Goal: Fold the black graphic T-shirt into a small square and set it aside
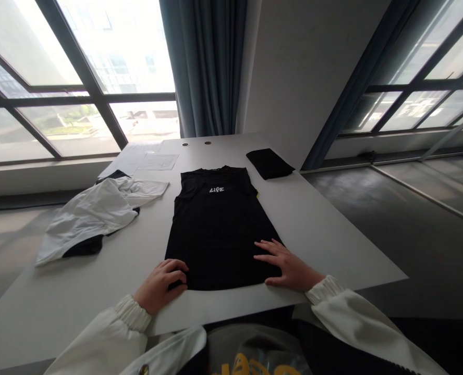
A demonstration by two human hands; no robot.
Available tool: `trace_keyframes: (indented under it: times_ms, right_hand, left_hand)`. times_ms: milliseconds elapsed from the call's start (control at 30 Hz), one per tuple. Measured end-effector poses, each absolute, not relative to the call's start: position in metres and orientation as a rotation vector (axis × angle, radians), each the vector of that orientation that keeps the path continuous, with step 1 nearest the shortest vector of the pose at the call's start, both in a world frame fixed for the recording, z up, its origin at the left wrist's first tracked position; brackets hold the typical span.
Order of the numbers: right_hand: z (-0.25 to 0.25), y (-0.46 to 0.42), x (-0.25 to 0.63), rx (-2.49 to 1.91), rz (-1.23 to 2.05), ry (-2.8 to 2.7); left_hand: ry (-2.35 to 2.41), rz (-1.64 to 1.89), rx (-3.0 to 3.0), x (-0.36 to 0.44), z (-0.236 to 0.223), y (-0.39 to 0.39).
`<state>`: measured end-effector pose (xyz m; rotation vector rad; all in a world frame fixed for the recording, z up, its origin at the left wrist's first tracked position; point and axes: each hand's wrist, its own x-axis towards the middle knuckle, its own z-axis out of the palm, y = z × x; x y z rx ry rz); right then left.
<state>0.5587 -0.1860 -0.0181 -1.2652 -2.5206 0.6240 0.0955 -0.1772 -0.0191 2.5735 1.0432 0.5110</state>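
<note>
A black T-shirt with small white lettering on its chest lies flat on the white table, its neck end away from me and its sleeves not spread out. My left hand rests at the shirt's near left corner, fingers bent and thumb apart from them. On the near right corner lies my right hand, palm down with its fingers spread over the fabric. Neither hand lifts the cloth. A bit of yellow shows at the shirt's right edge, too small to make out.
A crumpled white garment with black parts lies at the left, partly over the table edge. Folded black cloth sits at the far right edge. Paper sheets lie at the back left. Windows and blue curtains stand behind.
</note>
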Motion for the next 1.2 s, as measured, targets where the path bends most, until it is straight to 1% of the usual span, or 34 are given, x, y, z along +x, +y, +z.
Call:
trace_keyframes:
  times_ms: [200, 333, 467, 633, 933, 1200]
  right_hand:
    - [-0.028, -0.198, 0.565, -1.194, 0.440, -2.333]
    - [-0.025, -0.205, 0.565, -1.200, 0.331, -2.221]
    - [-0.013, -0.208, 0.566, -1.214, 0.378, -2.276]
    - [-0.006, -0.209, 0.575, -1.226, 0.458, -2.349]
    - [-0.012, -0.219, 0.594, -1.395, 0.366, -2.337]
    - [-0.011, -0.222, 0.608, -1.430, 0.235, -2.293]
  left_hand:
    - [1.084, 0.615, 2.463, 0.099, -0.014, -0.182]
    - [1.133, 0.635, 2.354, 0.100, -0.010, -0.183]
    - [1.150, 0.626, 2.346, 0.101, -0.011, -0.182]
    - [1.050, 0.514, 2.478, 0.098, -0.012, -0.183]
    - [1.160, 0.497, 2.601, 0.079, -0.006, -0.195]
    - [1.248, 0.498, 2.529, 0.068, 0.002, -0.195]
